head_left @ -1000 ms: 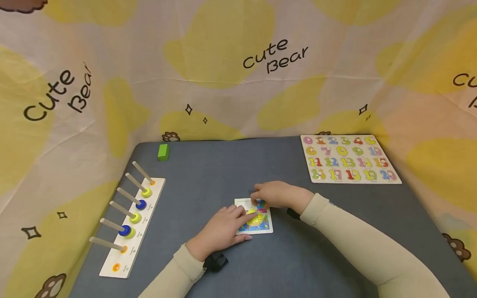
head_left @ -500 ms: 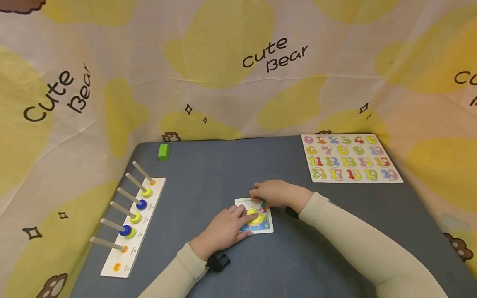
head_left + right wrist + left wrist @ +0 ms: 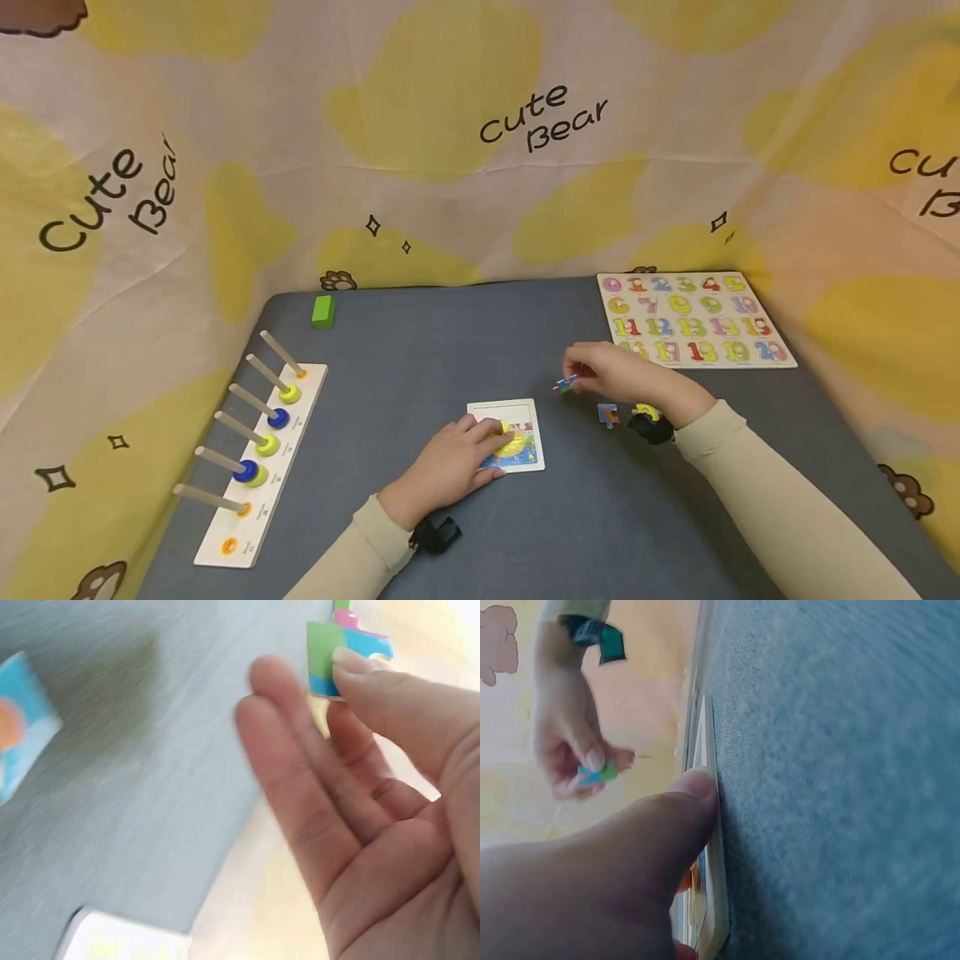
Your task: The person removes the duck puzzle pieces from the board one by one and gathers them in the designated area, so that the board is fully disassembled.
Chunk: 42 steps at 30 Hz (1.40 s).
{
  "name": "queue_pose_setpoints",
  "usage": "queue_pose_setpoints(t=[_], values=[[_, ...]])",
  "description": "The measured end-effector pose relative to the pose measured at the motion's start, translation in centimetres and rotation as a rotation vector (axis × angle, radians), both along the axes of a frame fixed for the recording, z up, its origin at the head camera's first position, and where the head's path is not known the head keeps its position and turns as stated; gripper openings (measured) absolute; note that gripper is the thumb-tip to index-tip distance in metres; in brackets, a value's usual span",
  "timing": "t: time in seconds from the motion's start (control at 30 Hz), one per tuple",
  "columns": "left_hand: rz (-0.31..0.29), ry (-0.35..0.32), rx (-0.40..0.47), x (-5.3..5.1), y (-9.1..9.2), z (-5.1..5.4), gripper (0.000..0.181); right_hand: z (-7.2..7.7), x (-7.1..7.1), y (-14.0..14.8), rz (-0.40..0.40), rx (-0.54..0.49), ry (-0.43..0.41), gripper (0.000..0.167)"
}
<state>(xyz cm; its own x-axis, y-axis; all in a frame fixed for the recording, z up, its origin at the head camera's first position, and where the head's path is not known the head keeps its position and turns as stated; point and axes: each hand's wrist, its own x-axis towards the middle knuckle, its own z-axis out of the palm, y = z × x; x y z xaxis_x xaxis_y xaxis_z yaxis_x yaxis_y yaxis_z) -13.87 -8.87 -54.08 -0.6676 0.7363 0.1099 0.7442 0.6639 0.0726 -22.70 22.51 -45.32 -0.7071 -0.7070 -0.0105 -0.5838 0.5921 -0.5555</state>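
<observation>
A small white-framed puzzle tray [image 3: 538, 433] lies mid-table, its upper part bare and a yellow picture below. My left hand [image 3: 450, 462] rests on it, fingers over the picture and thumb at the near edge; the left wrist view shows the thumb [image 3: 697, 784] against the frame's side. Right of the tray, raised above the table, my right hand [image 3: 618, 373] pinches a blue-green puzzle piece [image 3: 565, 384]. In the right wrist view that piece [image 3: 324, 656] is between thumb and a finger, the other fingers extended. What lies under the left fingers is hidden.
A blue-orange puzzle piece [image 3: 608, 415] and a yellow one [image 3: 647, 411] lie by the right wrist. Behind is a number board [image 3: 780, 360], partly covered by the right hand. A peg board with rings [image 3: 213, 554] stands left, a green block [image 3: 323, 312] at the back left.
My right hand has moved right, off the tray, with the blue-green piece pinched in it, uncovering two pieces near the wrist. My left hand stays on the tray.
</observation>
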Motion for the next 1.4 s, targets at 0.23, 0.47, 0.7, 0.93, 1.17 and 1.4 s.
queue_pose_setpoints(t=[0.23,0.47,0.7,0.93,1.17,1.4], values=[[0.011,0.04,0.053,0.6,0.1,-0.1,0.049,-0.9,2.3,5.4,-0.1,-0.091,-0.021,0.013],[0.048,0.029,0.097,0.8,0.4,-0.4,0.047,-2.0,4.8,11.0,-0.374,-0.109,-0.055,0.016],[0.074,-0.012,0.049,1.4,-0.9,-0.5,0.048,-4.8,6.1,14.0,-0.486,-0.054,-0.065,0.014],[0.083,-0.006,0.054,2.1,-3.2,-0.1,0.043,-6.4,6.1,15.7,-0.565,0.043,-0.01,0.014],[0.076,-0.032,0.015,3.3,-4.6,0.6,0.041,-6.5,6.3,16.0,-0.636,0.055,-0.038,0.018],[0.103,-0.069,0.038,3.7,-4.8,0.4,0.042,-6.7,6.2,15.8,-0.667,0.031,0.016,0.015]])
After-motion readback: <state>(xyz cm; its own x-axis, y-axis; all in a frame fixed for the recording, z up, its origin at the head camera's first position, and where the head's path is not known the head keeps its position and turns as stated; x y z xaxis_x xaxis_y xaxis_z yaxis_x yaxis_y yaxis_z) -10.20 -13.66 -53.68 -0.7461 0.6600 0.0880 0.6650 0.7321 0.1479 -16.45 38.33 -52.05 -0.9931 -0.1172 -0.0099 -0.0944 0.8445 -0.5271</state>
